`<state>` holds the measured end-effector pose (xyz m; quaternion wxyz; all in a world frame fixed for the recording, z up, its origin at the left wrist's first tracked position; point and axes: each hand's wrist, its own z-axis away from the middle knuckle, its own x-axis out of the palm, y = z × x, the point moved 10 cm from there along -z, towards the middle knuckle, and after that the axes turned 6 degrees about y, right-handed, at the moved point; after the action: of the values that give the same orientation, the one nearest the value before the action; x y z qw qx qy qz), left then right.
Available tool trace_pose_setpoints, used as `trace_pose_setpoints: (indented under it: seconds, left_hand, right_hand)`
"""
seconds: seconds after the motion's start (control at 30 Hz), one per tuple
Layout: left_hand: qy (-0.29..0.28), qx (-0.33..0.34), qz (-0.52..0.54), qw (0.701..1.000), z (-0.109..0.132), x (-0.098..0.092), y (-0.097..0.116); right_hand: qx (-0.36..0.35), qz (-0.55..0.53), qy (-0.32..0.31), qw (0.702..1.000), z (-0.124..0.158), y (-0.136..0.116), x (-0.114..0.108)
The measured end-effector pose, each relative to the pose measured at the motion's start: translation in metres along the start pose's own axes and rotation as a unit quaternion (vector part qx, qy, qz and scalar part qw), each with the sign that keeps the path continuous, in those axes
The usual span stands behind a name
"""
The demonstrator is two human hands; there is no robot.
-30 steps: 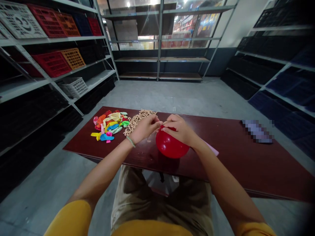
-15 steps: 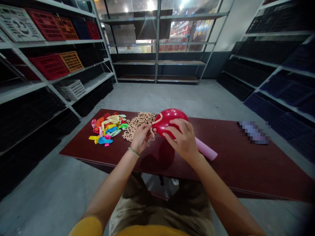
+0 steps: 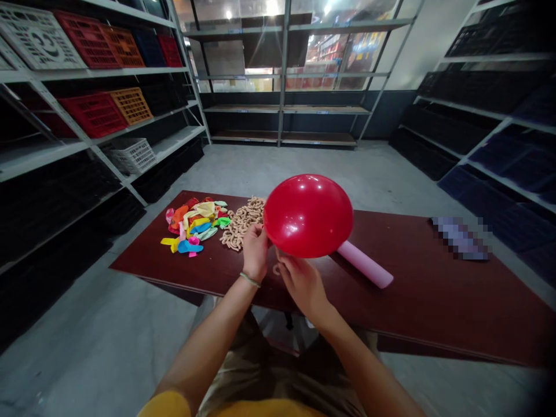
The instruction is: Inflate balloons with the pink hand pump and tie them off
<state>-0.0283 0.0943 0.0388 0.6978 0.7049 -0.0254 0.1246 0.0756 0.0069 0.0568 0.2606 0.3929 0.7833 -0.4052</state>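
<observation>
A large inflated red balloon (image 3: 309, 214) hangs above the dark red table (image 3: 417, 278). My left hand (image 3: 255, 252) is closed at the balloon's lower left, its fingertips partly behind the balloon. Just under the balloon is my right hand (image 3: 302, 284), fingers pinched together near a short beige string end (image 3: 276, 269). The balloon's neck is hidden, so what each hand grips there is not clear. Behind my left hand lies a heap of beige curled strings (image 3: 243, 223). Left of it is a pile of colourful uninflated balloons (image 3: 197, 226).
A pink cylinder (image 3: 367, 264) lies on the table right of my right hand. A blurred flat object (image 3: 461, 238) rests near the right far edge. Metal shelves (image 3: 284, 110) stand beyond, with crates (image 3: 93, 113) at the left.
The balloon has swung toward me and looks larger, now covering its neck. My right hand has moved from the balloon's side down to below it, beside my left hand. The view has shifted slightly.
</observation>
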Motion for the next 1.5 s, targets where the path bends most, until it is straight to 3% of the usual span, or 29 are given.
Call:
trace_pose_setpoints:
  seconds: [0.1, 0.2, 0.3, 0.43, 0.5, 0.57, 0.7, 0.83, 0.97, 1.07, 1.17, 1.33, 1.5]
  left_hand:
    - [0.079, 0.073, -0.101, 0.989, -0.006, -0.020, 0.011]
    - [0.073, 0.146, -0.179, 0.970, -0.004, -0.018, 0.023]
    - [0.054, 0.209, -0.217, 0.952, 0.005, -0.011, 0.034]
    - [0.007, 0.240, -0.214, 0.947, 0.021, -0.002, 0.037]
    - [-0.009, 0.244, -0.200, 0.949, 0.029, 0.001, 0.037]
    - [-0.012, 0.240, -0.180, 0.954, 0.036, 0.001, 0.036]
    - [-0.001, 0.202, -0.119, 0.972, 0.046, -0.003, 0.025]
    - [-0.050, 0.077, 0.023, 0.996, 0.048, 0.004, 0.001]
    - [-0.110, -0.089, 0.176, 0.974, 0.056, 0.022, -0.016]
    - [-0.151, -0.154, 0.215, 0.952, 0.064, 0.035, -0.014]
    - [-0.163, -0.195, 0.237, 0.938, 0.068, 0.043, -0.011]
    - [-0.137, -0.213, 0.316, 0.914, 0.066, 0.048, -0.005]
    - [-0.168, -0.194, 0.279, 0.925, 0.071, 0.054, 0.006]
  right_hand:
    - [-0.009, 0.055, -0.020, 0.998, 0.014, -0.015, -0.007]
    - [-0.029, 0.102, -0.010, 0.994, 0.015, -0.028, -0.030]
    - [-0.041, 0.114, 0.012, 0.993, -0.001, -0.031, -0.062]
    - [-0.039, 0.013, 0.064, 0.997, -0.041, -0.018, -0.098]
    - [-0.011, -0.060, 0.060, 0.996, -0.058, -0.003, -0.098]
    - [0.060, -0.138, 0.035, 0.988, -0.068, 0.019, -0.086]
    - [0.167, -0.259, 0.042, 0.951, -0.064, 0.048, -0.069]
    - [0.147, -0.281, 0.086, 0.945, -0.057, 0.051, -0.076]
    - [0.141, -0.329, 0.069, 0.931, -0.053, 0.061, -0.077]
    - [0.164, -0.329, 0.092, 0.925, -0.050, 0.079, -0.083]
    - [0.184, -0.329, 0.100, 0.921, -0.047, 0.088, -0.091]
    - [0.209, -0.344, 0.047, 0.914, -0.041, 0.083, -0.095]
    - [0.254, -0.386, 0.077, 0.883, -0.039, 0.090, -0.092]
